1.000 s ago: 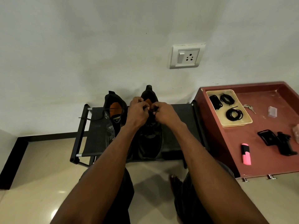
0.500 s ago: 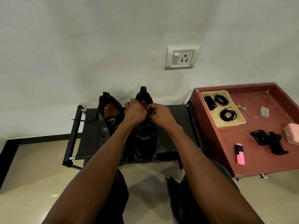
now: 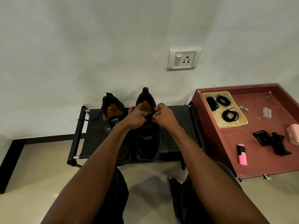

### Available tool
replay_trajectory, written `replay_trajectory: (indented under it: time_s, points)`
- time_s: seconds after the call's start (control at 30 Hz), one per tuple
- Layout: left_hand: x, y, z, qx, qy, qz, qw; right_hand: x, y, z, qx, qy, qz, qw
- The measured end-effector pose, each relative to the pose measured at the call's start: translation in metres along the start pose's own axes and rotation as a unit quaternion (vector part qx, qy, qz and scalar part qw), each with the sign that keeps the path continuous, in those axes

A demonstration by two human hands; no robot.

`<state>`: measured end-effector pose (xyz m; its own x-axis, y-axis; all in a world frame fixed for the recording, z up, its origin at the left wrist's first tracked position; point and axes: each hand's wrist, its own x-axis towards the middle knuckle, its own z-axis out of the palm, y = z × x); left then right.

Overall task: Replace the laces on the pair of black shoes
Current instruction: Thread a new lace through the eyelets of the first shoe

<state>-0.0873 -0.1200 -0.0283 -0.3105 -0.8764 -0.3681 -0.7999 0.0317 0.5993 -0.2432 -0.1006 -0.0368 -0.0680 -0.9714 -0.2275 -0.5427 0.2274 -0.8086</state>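
Both hands barely shift since earlier: my left hand [image 3: 136, 116] and right hand [image 3: 163, 114] pinch the lace at the right shoe [image 3: 148, 136] between them. Left shoe [image 3: 111, 115], beside my left hand, looks half-laced; spare laces [image 3: 230, 115] wait right.

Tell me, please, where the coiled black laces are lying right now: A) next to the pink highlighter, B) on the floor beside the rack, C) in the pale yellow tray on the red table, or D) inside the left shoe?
C: three bundles of coiled black laces lie inside the pale yellow tray, which sits at the far left corner of the red table.
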Motion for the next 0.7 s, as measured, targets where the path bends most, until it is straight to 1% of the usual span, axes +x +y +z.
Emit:
replay_trajectory:
  time_s: [0.1, 0.17, 0.3, 0.37, 0.43, 0.53, 0.6, 0.7]
  points:
    - [-0.009, -0.001, 0.004, 0.069, -0.016, 0.004, 0.997, 0.001, 0.000, -0.001, -0.028, -0.014, -0.009, 0.999]
    - [-0.007, -0.004, 0.007, 0.090, -0.015, 0.002, 0.996, 0.001, -0.001, 0.000, -0.052, -0.022, -0.021, 0.998]
    - [-0.001, -0.010, 0.013, 0.128, 0.025, 0.026, 0.991, 0.001, -0.003, 0.006, -0.064, -0.027, -0.042, 0.997]
    - [-0.001, -0.010, 0.015, 0.143, 0.047, 0.025, 0.988, 0.002, -0.002, 0.004, -0.055, -0.032, -0.043, 0.997]
    - [-0.001, -0.011, 0.015, 0.144, 0.071, 0.033, 0.987, 0.003, -0.002, 0.002, -0.026, -0.041, -0.021, 0.999]
    - [-0.001, -0.015, 0.014, 0.154, 0.079, 0.040, 0.984, 0.003, -0.005, 0.000, 0.067, -0.050, 0.045, 0.995]
    - [-0.003, -0.014, 0.014, 0.153, 0.089, 0.039, 0.983, 0.002, -0.009, -0.002, 0.116, -0.040, 0.079, 0.989]
    - [-0.007, -0.009, 0.017, 0.148, 0.099, 0.045, 0.983, -0.001, -0.013, -0.004, 0.162, -0.033, 0.107, 0.980]
